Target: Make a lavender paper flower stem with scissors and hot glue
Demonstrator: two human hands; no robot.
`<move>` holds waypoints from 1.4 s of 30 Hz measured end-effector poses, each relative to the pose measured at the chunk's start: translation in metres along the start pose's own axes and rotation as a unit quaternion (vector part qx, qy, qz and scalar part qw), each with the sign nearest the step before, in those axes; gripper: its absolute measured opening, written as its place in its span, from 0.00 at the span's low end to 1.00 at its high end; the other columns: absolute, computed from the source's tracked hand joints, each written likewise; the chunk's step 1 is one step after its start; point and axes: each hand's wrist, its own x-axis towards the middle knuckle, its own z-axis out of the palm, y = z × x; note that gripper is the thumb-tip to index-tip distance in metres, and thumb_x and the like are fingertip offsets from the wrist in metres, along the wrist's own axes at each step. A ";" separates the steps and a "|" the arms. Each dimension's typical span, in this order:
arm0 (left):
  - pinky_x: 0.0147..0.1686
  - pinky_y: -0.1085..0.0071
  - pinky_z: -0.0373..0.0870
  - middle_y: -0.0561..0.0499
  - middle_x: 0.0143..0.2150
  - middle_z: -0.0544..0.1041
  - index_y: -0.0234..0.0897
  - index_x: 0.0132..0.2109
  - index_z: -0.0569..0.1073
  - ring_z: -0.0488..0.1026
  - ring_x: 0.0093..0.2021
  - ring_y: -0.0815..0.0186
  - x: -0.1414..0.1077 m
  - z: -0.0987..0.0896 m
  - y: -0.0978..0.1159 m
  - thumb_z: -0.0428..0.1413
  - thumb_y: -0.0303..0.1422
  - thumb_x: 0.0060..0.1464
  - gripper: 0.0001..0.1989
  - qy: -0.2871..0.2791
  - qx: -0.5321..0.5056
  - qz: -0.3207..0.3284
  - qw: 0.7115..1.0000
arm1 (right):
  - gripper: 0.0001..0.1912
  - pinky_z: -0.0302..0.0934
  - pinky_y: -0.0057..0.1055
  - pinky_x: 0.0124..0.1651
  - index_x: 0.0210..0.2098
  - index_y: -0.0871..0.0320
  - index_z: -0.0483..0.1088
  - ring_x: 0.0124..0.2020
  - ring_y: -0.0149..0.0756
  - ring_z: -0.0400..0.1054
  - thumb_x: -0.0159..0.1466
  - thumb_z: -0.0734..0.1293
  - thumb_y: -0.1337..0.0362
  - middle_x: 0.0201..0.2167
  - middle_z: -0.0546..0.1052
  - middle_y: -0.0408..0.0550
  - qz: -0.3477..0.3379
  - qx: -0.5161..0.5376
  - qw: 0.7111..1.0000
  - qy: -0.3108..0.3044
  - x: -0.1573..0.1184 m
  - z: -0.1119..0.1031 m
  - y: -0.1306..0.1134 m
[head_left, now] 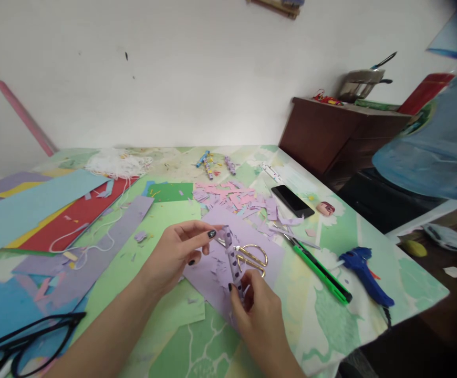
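Observation:
Between both hands stands a slim lilac paper tube [233,260] with dark spots, slightly tilted. Its lower end is gripped by my right hand [262,310], thumb against the fingers. My left hand [181,247] pinches at its top end, thumb and forefinger close together. Under the tube lies a lilac paper sheet [268,252]. Gold-handled scissors [252,257] rest on that sheet behind the tube, their blades partly hidden. Small torn lilac scraps [221,273] are scattered between my hands.
Right of my hands lie a green utility knife [319,270], a blue glue gun [366,275] and a black phone [292,200]. Pink and lilac paper scraps [236,197] spread behind. Coloured sheets [35,205], white string [114,163] and black glasses [35,336] occupy the left.

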 end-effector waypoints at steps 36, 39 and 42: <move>0.17 0.80 0.59 0.55 0.19 0.70 0.34 0.32 0.77 0.64 0.20 0.74 0.008 -0.005 -0.007 0.61 0.32 0.46 0.06 0.020 0.114 0.062 0.991 | 0.02 0.54 0.23 0.22 0.32 0.57 0.59 0.22 0.30 0.64 0.60 0.60 0.67 0.24 0.68 0.43 -0.064 -0.012 0.998 0.011 -0.004 0.008 0.009; 0.17 0.80 0.59 0.55 0.18 0.70 0.34 0.32 0.77 0.64 0.20 0.74 0.007 -0.004 -0.008 0.61 0.32 0.45 0.06 0.023 0.117 0.072 0.990 | 0.02 0.54 0.23 0.22 0.32 0.57 0.59 0.22 0.30 0.64 0.60 0.60 0.67 0.24 0.68 0.43 -0.068 -0.015 0.997 0.013 -0.004 0.009 0.010; 0.17 0.80 0.59 0.55 0.18 0.71 0.34 0.32 0.77 0.65 0.20 0.74 0.007 -0.004 -0.008 0.61 0.32 0.46 0.06 0.029 0.117 0.084 0.989 | 0.02 0.54 0.23 0.22 0.32 0.57 0.59 0.22 0.30 0.63 0.59 0.60 0.67 0.23 0.68 0.43 -0.069 -0.014 0.997 0.016 -0.004 0.010 0.010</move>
